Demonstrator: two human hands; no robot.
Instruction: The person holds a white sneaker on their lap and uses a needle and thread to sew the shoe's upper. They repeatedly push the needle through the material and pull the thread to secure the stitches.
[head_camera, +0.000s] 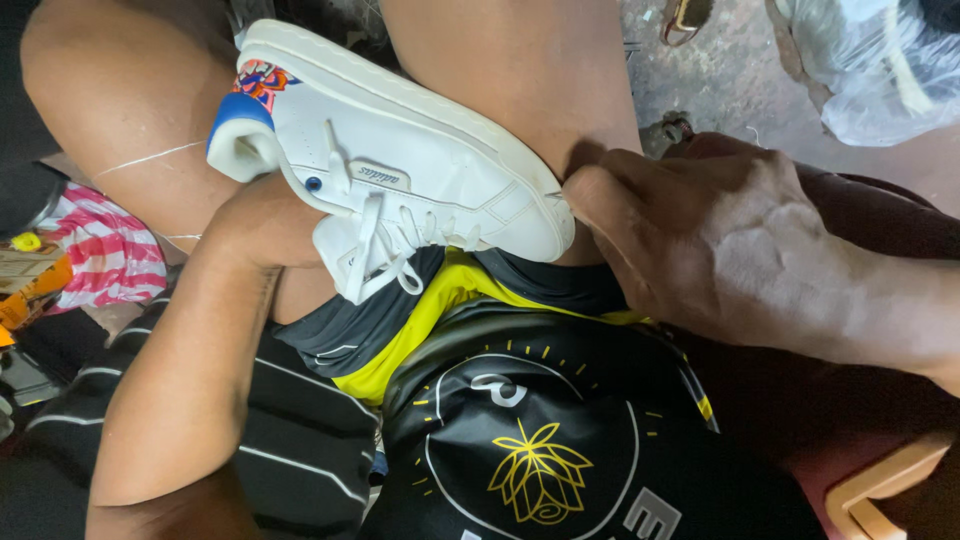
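A white sneaker (400, 160) lies on its side across the person's lap, between the bare thighs, laces (385, 250) hanging loose; the left hand (265, 225) has its grip closed around the shoe's opening from below; the right hand (700, 235) presses fingertips against the toe, its grip half curled, clasping nothing; a thin thread (150, 158) crosses the left thigh.

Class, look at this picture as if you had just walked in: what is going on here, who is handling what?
A seated person holds a white sneaker tipped on its side across the lap, between the bare knees. The left hand goes in at the shoe's opening, beside the loose white laces; its fingers are hidden. The right hand presses against the toe end. A thin thread runs across the left thigh. A striped red and white cloth lies at the left.
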